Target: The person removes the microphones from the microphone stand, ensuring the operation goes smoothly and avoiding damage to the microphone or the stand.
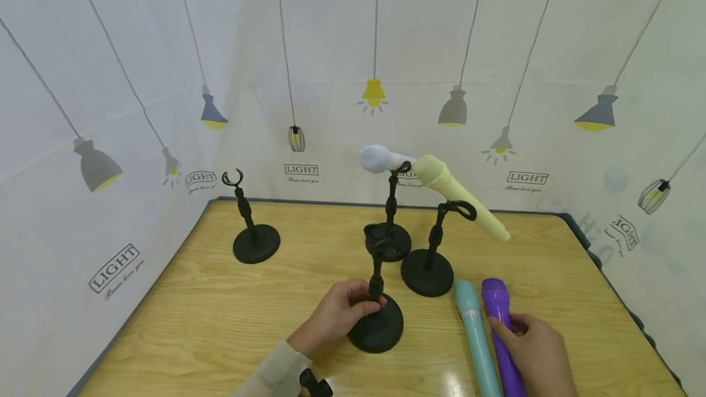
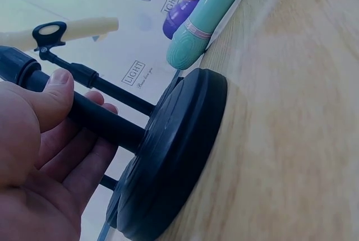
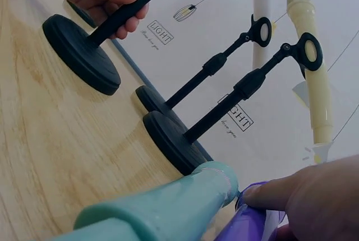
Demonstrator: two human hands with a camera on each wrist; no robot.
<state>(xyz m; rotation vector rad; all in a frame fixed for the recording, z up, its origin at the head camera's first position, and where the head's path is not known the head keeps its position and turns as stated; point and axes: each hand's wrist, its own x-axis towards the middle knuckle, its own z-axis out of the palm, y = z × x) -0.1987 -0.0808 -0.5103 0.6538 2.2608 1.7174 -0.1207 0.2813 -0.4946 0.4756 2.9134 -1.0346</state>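
Stand (image 1: 376, 287) gripped by left hand (image 1: 342, 312), purple microphone (image 1: 504, 354) by right hand (image 1: 539, 348), wood-grain table (image 1: 220, 317), apparently lamp-printed cloth (image 1: 331, 66)

Boxed "LIGHT" labels (image 1: 301, 170) repeat across the white backdrop (image 1: 325, 29), small script (image 1: 303, 180) beneath ending "love you".

A cream sleeve (image 1: 276, 371) and a small, knobby black fitting (image 1: 315, 383) show behind the bare left hand (image 1: 339, 311); the right hand (image 1: 535, 351) is bare.

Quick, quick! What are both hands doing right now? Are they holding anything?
Left hand: closed, holding a black stand by its pole.
Right hand: closed, holding the purple microphone.
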